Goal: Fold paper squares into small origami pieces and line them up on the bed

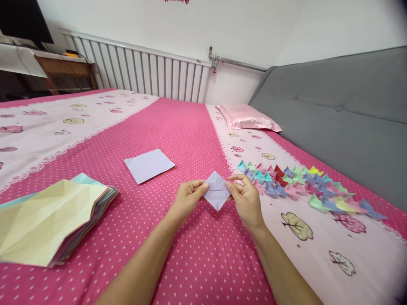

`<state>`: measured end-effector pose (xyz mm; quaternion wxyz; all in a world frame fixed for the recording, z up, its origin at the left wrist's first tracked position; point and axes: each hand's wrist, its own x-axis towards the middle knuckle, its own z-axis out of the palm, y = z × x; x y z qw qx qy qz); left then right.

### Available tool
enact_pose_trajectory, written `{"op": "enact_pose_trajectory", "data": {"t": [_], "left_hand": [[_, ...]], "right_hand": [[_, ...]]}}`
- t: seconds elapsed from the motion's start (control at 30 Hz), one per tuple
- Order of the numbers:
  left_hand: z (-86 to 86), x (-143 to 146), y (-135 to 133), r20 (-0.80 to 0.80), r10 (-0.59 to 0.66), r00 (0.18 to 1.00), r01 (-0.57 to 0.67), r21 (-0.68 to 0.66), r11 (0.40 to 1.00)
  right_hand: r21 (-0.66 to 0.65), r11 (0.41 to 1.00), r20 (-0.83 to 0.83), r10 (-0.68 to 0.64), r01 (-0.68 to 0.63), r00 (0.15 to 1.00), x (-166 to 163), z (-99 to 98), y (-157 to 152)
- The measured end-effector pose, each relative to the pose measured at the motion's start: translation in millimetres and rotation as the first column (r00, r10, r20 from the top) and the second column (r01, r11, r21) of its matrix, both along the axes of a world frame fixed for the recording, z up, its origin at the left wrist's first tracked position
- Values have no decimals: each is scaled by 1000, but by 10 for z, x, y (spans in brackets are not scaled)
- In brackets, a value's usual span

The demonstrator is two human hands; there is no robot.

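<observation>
Between my two hands, a small lavender folded paper point(216, 190) is held up as a diamond, with creases across its middle and a slit at its lower corner. My left hand point(188, 197) pinches its left corner between thumb and fingers. On the opposite corner, my right hand point(247, 198) grips with thumb and curled fingers. Beyond my left hand lies a short stack of square lavender paper point(149, 165). To the right of my right hand stand rows of folded paper boats point(299, 184) in several colours.
A thick pile of creased larger paper point(51, 212), cream on top, lies at the left. The polka-dot bedspread point(181, 123) spreads under everything. A pink pillow point(248, 117) rests by the grey headboard point(337, 93). A white radiator point(143, 67) and a desk point(63, 67) stand behind.
</observation>
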<state>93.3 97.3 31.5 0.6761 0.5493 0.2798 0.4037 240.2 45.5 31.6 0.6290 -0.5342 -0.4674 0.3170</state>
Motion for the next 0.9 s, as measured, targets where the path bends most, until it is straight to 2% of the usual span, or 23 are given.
{"op": "enact_pose_trajectory", "data": {"t": [0.17,0.3,0.43,0.6,0.73,0.9], "left_hand": [[6,-35,-24,-89,1,996,-7,-74,997],[4,-40,-35,-139,8,990,-21,-89,996],[-10,-48,-16,-87,27,996,-40,-144,989],[-10,-59,3,-12,92,996,-92,-259,962],[4,-55,-8,2,75,997,-72,-291,954],[-22,-47,-2,-11,15,1000,-17,-282,959]], "right_hand": [[-19,991,102,130,-129,986,3,-3,-18],[-47,987,160,161,-156,974,3,-13,-28],[-44,970,134,244,-240,961,40,31,-37],[-40,919,139,393,-391,909,99,58,-47],[-16,939,257,337,-345,906,84,1,-33],[39,956,291,266,-290,919,52,-15,-14]]}}
